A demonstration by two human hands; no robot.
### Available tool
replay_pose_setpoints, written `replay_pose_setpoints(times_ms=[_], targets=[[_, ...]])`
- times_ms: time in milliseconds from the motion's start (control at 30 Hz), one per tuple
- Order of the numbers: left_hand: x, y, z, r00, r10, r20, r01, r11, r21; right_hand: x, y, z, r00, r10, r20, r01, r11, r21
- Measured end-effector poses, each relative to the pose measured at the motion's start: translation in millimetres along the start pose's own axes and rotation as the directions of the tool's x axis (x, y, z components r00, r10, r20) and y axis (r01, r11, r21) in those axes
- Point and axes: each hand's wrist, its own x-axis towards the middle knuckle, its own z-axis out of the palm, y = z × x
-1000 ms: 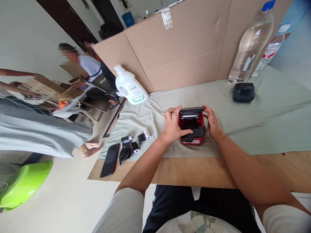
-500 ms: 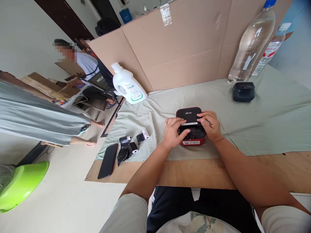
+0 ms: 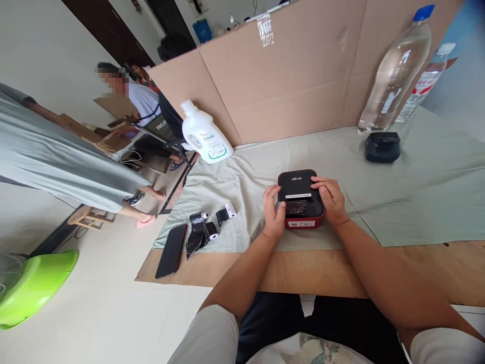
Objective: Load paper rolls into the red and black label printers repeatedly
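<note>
A small label printer (image 3: 298,190) with a black top and red lower sides sits on the cloth in front of me. A white strip of print lies across its top, and a shiny dark film or window shows in its front part. My left hand (image 3: 273,212) grips its left side, the thumb upright at the near left corner and the fingers along the edge. My right hand (image 3: 331,200) holds the right side, its fingertips on the top edge. To the left lie several black rolls (image 3: 210,231) with white cores, one (image 3: 230,210) apart from the others.
A phone (image 3: 171,250) lies at the table's left edge. A white jug (image 3: 208,136) stands before the cardboard panel (image 3: 288,81). At the right are a large water bottle (image 3: 396,71), a smaller bottle (image 3: 426,83) and a black box-shaped object (image 3: 382,147). People are at the left.
My left hand has slid off the printer's front and top to its left side, uncovering the front part. My right hand stays at the right side. The view has shifted slightly.
</note>
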Motion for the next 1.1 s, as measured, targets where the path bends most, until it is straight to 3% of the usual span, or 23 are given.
replay_pose_setpoints(times_ms=[67, 133, 233, 400, 467, 567, 667, 800, 933, 1100], targets=[[-5, -7, 4.1, 0.973, -0.232, -0.002, 0.227, 0.954, -0.194, -2, 11, 3, 0.985, 0.163, -0.056, -0.161, 0.986, 0.036], [-6, -9, 4.4, 0.913, -0.365, 0.183, 0.407, 0.84, -0.358, -3, 24, 5, 0.939, 0.339, -0.064, -0.34, 0.94, -0.011], [-5, -4, -2.2, 0.835, -0.364, 0.413, 0.535, 0.713, -0.454, -4, 34, 7, 0.899, 0.435, 0.047, -0.43, 0.899, -0.085], [-3, 10, -15.2, 0.837, -0.322, 0.442, 0.531, 0.674, -0.513, -7, 21, 10, 0.929, 0.364, 0.066, -0.37, 0.92, 0.131], [5, 9, -19.0, 0.837, -0.344, 0.425, 0.542, 0.62, -0.567, -9, 15, 11, 0.937, 0.335, 0.095, -0.345, 0.93, 0.126], [36, -5, -31.2, 0.827, -0.439, 0.351, 0.552, 0.519, -0.653, -13, 15, 12, 0.921, 0.302, 0.249, -0.322, 0.946, 0.046], [90, -34, -58.0, 0.83, -0.493, 0.261, 0.516, 0.502, -0.694, -17, 24, 15, 0.857, 0.347, 0.381, -0.353, 0.934, -0.057], [168, -78, -108.6, 0.83, -0.545, 0.116, 0.457, 0.548, -0.701, -21, 33, 18, 0.84, 0.409, 0.355, -0.376, 0.912, -0.162], [217, -115, -151.6, 0.73, -0.682, -0.053, 0.492, 0.578, -0.651, -21, 32, 19, 0.865, 0.348, 0.361, -0.297, 0.936, -0.189], [229, -141, -174.3, 0.608, -0.786, -0.114, 0.659, 0.58, -0.48, -19, 27, 19, 0.87, 0.31, 0.383, -0.238, 0.945, -0.223]])
